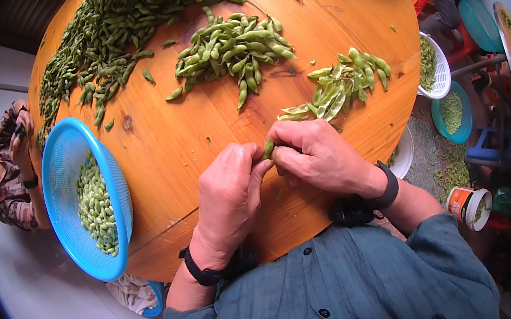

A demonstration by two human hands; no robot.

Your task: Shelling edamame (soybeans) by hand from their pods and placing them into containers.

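Between my left hand [230,184] and my right hand [322,155] is a green soybean pod [268,149], pinched by the fingertips of both over the near part of the round table. Fingers on each hand are closed. Just beyond my right hand lies a small heap of flattened, split-looking pods [339,89]. Farther off, in the middle, is a pile of plump whole pods [235,51]. To the left, a blue plastic colander [119,199] holds shelled green beans [96,209].
A large mound of pods [117,28] covers the far left of the wooden table [198,128]. Another person [9,170] sits at the left. Right of the table are a white basket [442,82], a teal basin [465,121], a bucket [471,206] and a second table with people.
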